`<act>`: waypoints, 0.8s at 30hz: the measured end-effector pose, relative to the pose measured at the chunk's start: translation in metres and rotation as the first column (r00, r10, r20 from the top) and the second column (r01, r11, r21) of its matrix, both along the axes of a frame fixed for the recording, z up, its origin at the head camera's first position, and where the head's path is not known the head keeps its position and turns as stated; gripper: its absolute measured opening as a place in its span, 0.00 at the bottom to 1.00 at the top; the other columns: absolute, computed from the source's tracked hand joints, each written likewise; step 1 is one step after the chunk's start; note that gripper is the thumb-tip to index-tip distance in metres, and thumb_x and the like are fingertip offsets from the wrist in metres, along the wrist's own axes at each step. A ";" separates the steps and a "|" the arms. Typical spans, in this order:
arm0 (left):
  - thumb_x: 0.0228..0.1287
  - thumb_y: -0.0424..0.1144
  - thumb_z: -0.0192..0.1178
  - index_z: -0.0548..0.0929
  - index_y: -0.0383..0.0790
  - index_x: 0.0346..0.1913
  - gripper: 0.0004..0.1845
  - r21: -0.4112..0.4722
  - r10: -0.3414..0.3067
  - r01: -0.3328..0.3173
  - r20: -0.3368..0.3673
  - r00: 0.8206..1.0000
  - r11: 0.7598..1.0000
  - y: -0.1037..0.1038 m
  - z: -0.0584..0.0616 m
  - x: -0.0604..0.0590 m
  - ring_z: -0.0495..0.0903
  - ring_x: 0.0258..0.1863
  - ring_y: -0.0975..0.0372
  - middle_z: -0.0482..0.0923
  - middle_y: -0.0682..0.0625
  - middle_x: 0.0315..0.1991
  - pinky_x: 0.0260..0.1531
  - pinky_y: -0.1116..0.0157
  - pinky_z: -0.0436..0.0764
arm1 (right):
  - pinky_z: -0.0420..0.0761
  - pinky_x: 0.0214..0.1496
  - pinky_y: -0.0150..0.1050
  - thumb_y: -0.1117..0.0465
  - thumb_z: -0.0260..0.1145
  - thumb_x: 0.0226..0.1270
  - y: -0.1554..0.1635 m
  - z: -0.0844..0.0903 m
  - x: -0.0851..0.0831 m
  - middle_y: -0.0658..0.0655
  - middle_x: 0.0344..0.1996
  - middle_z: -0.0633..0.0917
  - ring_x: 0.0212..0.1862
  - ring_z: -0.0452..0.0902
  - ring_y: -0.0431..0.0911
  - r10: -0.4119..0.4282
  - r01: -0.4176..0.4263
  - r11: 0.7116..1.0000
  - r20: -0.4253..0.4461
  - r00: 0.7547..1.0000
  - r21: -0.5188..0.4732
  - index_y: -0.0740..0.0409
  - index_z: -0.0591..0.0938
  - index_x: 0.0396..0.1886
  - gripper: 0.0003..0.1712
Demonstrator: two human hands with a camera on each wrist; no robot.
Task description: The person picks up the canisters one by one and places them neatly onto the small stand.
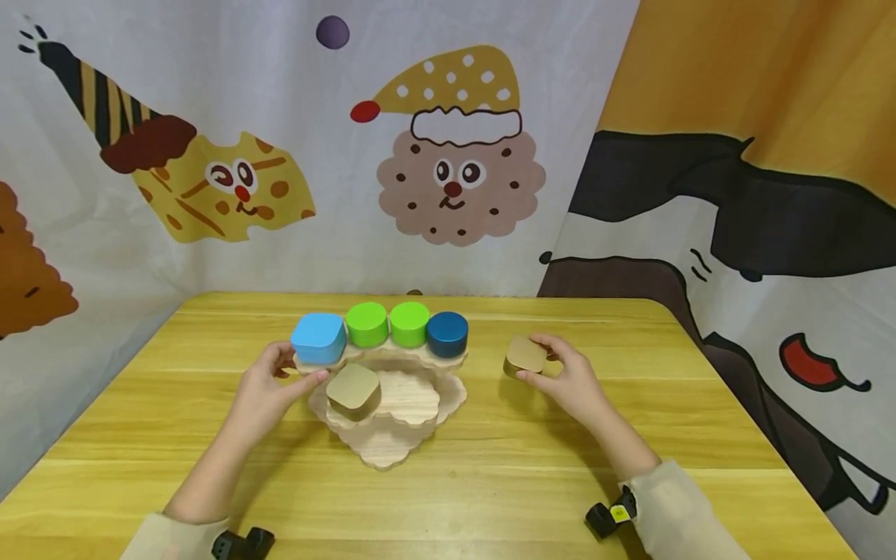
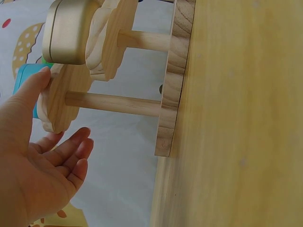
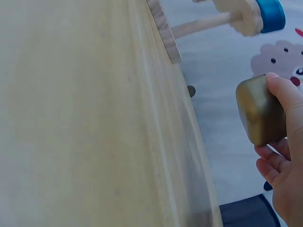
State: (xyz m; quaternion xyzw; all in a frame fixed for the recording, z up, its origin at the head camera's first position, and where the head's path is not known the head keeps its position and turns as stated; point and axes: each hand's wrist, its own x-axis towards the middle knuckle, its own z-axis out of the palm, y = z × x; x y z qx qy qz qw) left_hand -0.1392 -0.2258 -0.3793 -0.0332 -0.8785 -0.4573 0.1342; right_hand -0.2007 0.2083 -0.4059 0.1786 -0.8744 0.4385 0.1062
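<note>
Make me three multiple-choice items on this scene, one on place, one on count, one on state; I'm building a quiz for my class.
1. Where is the gold box that the right hand holds?
A. on the stand's top shelf
B. on the table right of the stand
C. on the floor

2. How many green boxes stand on the top shelf?
A. two
B. one
C. four

3. What is the left hand doing?
A. gripping a green box
B. lying flat on the table, far from the stand
C. touching the stand beside the blue box

Answers: 1 B, the head view shows it on the table right of the stand. 2 A, two green boxes sit side by side. 3 C, its thumb rests on a shelf edge.
</note>
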 end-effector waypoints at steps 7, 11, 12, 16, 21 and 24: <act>0.59 0.47 0.68 0.70 0.26 0.56 0.32 0.001 -0.002 0.002 0.005 1.000 1.000 0.000 0.000 0.000 0.70 0.47 0.53 0.74 0.38 0.48 0.46 0.53 0.69 | 0.73 0.52 0.55 0.55 0.78 0.50 -0.008 0.005 0.014 0.56 0.51 0.80 0.49 0.73 0.50 0.042 -0.042 0.999 -0.066 0.997 0.001 0.62 0.76 0.59 0.37; 0.59 0.47 0.68 0.70 0.26 0.56 0.32 -0.005 -0.002 0.002 0.002 1.000 1.000 0.000 -0.001 0.000 0.70 0.47 0.53 0.74 0.38 0.48 0.45 0.54 0.69 | 0.74 0.51 0.51 0.57 0.80 0.48 -0.013 0.008 0.023 0.53 0.50 0.80 0.48 0.73 0.47 0.061 -0.061 0.998 -0.098 0.993 0.009 0.59 0.77 0.58 0.36; 0.59 0.47 0.68 0.70 0.26 0.56 0.32 -0.004 -0.002 0.002 0.001 1.000 1.000 0.000 -0.001 0.000 0.70 0.47 0.53 0.74 0.38 0.48 0.45 0.54 0.69 | 0.74 0.51 0.51 0.58 0.80 0.47 -0.014 0.009 0.026 0.53 0.49 0.80 0.48 0.74 0.46 0.063 -0.062 0.998 -0.106 0.992 0.011 0.59 0.77 0.57 0.36; 0.59 0.46 0.68 0.70 0.26 0.56 0.32 0.001 -0.004 0.004 -0.003 1.000 1.000 0.000 -0.001 -0.001 0.70 0.47 0.53 0.74 0.38 0.48 0.45 0.53 0.68 | 0.74 0.49 0.52 0.58 0.81 0.45 -0.023 0.014 0.034 0.51 0.47 0.81 0.46 0.73 0.46 0.077 -0.076 0.997 -0.134 0.988 0.013 0.58 0.78 0.56 0.36; 0.59 0.46 0.69 0.70 0.26 0.56 0.32 0.004 -0.003 0.003 -0.002 1.000 1.000 0.000 -0.001 -0.001 0.70 0.47 0.52 0.74 0.38 0.48 0.46 0.51 0.68 | 0.74 0.48 0.51 0.57 0.81 0.43 -0.033 0.018 0.045 0.49 0.47 0.81 0.47 0.73 0.44 0.103 -0.102 0.995 -0.141 0.985 0.016 0.56 0.78 0.56 0.37; 0.58 0.46 0.69 0.69 0.26 0.57 0.33 0.003 0.001 -0.001 0.001 1.000 1.000 0.000 -0.001 -0.001 0.71 0.47 0.53 0.74 0.37 0.48 0.46 0.51 0.69 | 0.74 0.48 0.50 0.58 0.82 0.43 -0.040 0.020 0.050 0.47 0.46 0.81 0.47 0.74 0.43 0.115 -0.116 0.993 -0.135 0.984 -0.002 0.55 0.78 0.56 0.37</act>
